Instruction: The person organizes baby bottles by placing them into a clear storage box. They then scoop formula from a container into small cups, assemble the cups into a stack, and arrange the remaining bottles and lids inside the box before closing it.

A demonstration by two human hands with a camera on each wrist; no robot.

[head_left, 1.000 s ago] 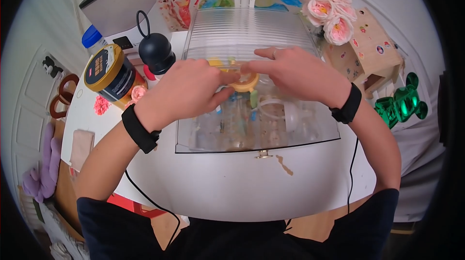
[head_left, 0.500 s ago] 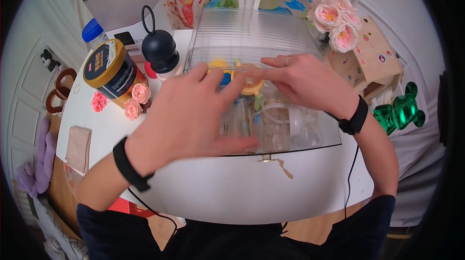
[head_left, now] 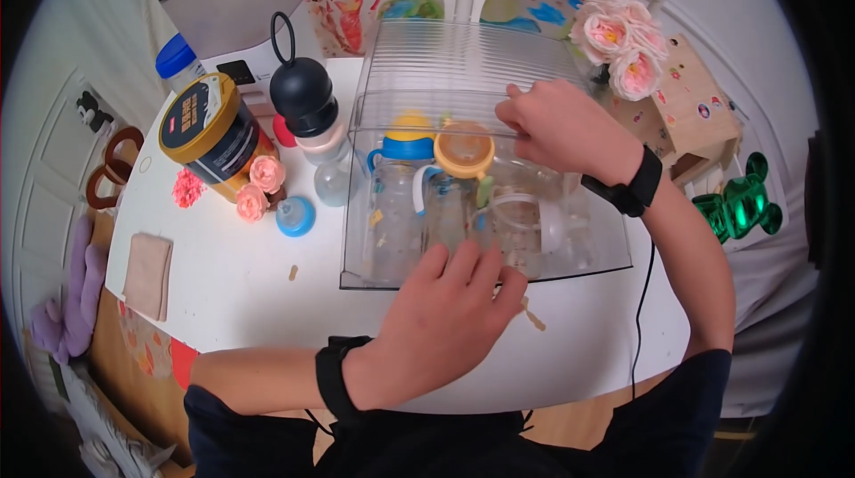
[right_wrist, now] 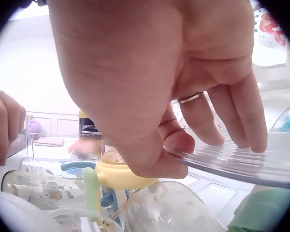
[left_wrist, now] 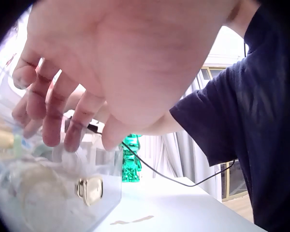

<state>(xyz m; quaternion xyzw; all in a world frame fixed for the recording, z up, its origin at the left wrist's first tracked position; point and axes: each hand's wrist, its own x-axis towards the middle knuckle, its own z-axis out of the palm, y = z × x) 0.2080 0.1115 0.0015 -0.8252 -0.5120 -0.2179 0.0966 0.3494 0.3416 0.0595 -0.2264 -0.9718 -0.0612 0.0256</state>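
A clear box [head_left: 358,246] holds several baby bottles, among them one with a blue collar [head_left: 406,149] and one with a yellow-orange lid [head_left: 467,154]. The right hand [head_left: 574,130] pinches the front edge of the ribbed clear lid [head_left: 463,55]; in the right wrist view that hand [right_wrist: 169,72] has its thumb under the lid [right_wrist: 251,166] and fingertips on top. At the box's front edge is the left hand [head_left: 436,326], fingers spread and slightly bent, grasping nothing. The left wrist view shows the left hand [left_wrist: 121,63] above a gold clasp [left_wrist: 91,190].
Left of the box stand a dark round-topped bottle [head_left: 304,95], a gold-lidded tub [head_left: 209,130], pink flowers [head_left: 267,173] and a blue-ringed teat [head_left: 295,216]. A folded cloth [head_left: 148,275] lies at the far left. Right are roses [head_left: 623,37], a wooden house [head_left: 690,104] and a green figure [head_left: 744,202].
The left hand has moved from over the box's left part down to its front edge. The right hand's fingers, extended earlier over the box, are now bent at the lid's edge.
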